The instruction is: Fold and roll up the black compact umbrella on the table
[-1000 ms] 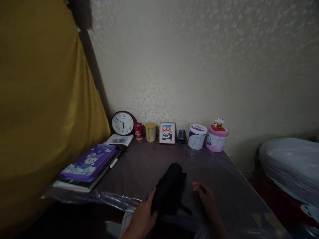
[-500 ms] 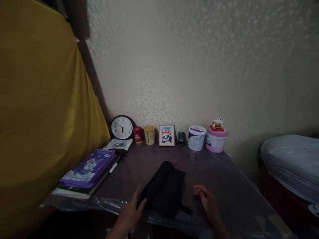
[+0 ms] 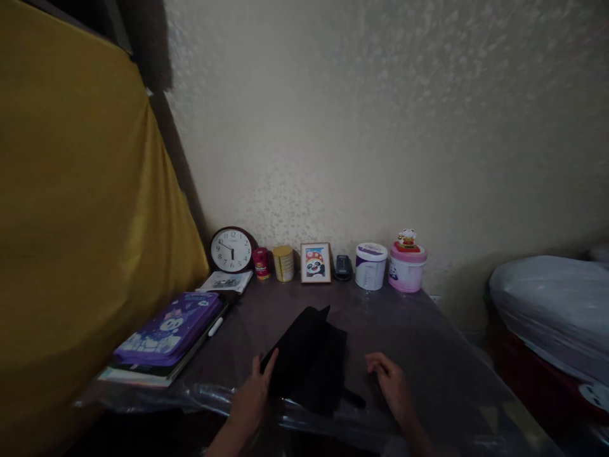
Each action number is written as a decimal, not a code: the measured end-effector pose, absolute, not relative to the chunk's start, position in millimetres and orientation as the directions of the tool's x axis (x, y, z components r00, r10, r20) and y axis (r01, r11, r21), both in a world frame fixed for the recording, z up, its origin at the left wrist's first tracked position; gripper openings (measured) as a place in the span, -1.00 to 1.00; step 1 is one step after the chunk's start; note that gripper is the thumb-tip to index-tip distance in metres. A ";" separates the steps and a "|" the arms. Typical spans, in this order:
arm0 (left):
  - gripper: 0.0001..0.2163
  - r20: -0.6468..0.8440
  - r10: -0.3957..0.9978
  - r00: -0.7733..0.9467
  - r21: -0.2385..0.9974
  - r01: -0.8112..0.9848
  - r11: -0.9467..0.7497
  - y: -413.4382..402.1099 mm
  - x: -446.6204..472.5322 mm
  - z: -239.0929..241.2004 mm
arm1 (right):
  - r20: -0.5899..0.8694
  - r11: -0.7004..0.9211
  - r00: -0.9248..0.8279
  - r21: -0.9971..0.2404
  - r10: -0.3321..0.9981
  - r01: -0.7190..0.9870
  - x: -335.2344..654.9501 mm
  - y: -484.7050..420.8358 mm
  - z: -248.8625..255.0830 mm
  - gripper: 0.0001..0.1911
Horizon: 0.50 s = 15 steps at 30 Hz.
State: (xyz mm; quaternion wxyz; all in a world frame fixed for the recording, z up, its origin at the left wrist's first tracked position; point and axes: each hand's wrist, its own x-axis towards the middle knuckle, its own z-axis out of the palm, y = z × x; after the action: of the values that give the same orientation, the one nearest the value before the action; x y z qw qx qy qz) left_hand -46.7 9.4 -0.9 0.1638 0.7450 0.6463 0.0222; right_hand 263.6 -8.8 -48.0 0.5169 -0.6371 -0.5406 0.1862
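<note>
Black fabric (image 3: 309, 365) has spread wider on the surface (image 3: 438, 362), my left fingers (image 3: 271, 364) pinching its left edge; whether my curled right fingers (image 3: 381, 361) hold anything, I cannot tell.

The clock (image 3: 231, 251) shows numerals, 12, 3 and 9 among them; the red tin's (image 3: 261, 264) lettering is too small.

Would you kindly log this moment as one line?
Left hand: touching left edge of black fabric bundle; Right hand: apart from bundle; Surface: dark plastic-covered table; Far side: white-faced round clock, brown-framed panda picture
</note>
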 end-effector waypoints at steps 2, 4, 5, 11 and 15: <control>-0.26 -0.139 0.968 0.208 0.361 0.921 -0.146 12.2 -49.5 0.8 | 0.333 0.132 0.346 -0.860 0.877 0.492 263.3 -8.5 -49.6 -0.72; -0.26 -0.092 0.959 0.270 0.453 0.869 -0.201 14.3 -51.9 4.3 | 0.334 0.135 0.350 -0.863 0.875 0.487 263.0 -8.1 -50.4 -0.72; -0.27 -0.062 0.951 0.304 0.500 0.834 -0.234 15.0 -53.1 6.8 | 0.332 0.134 0.350 -0.865 0.876 0.484 263.0 -7.9 -50.6 -0.71; -0.49 -0.060 0.902 0.429 0.840 0.509 -0.186 4.7 -57.2 27.4 | 0.332 0.148 0.347 -0.874 0.877 0.463 264.6 -6.5 -53.9 -0.70; -0.57 -0.061 0.886 0.459 0.918 0.374 -0.131 -10.2 -47.0 42.3 | 0.342 0.190 0.356 -0.898 0.870 0.397 265.4 -7.0 -57.7 -0.71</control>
State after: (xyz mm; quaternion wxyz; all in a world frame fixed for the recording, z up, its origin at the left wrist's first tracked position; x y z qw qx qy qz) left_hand -47.0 -10.2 42.3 0.4840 0.7038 0.4477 0.2646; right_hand 265.4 -7.0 -57.7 0.5633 -0.6006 -0.5271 0.2100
